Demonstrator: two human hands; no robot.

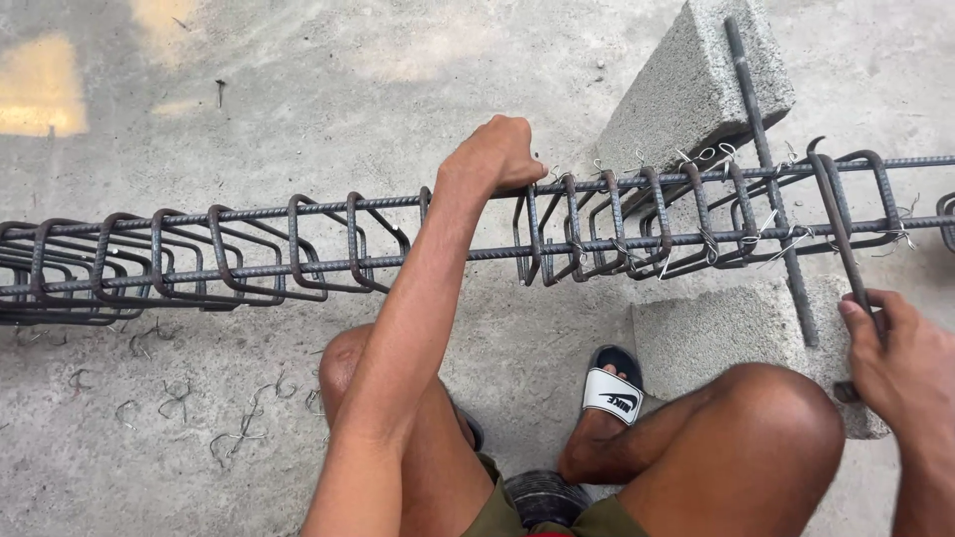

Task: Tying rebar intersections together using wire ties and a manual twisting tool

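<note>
Your left hand (497,154) grips the rebar cage's (298,249) top bar, right hand (900,358) clutches the hooked tying tool (841,239) — right-side stirrups (696,214) are wire-tied, left-side ones look untied.

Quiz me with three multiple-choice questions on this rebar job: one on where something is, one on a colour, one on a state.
1. Where does the left hand rest?
A. on the top bar of the rebar cage
B. on the floor
C. on a knee

2. What colour is the sandal?
A. red
B. black with a white strap
C. green

3. How is the hooked rod held?
A. lying loose on the floor
B. gripped by the right hand
C. tucked under a foot

Answers: 1 A, fingers curl over the top bar; 2 B, a white strap crosses the black sole; 3 B, right-hand fingers wrap its lower end.
</note>
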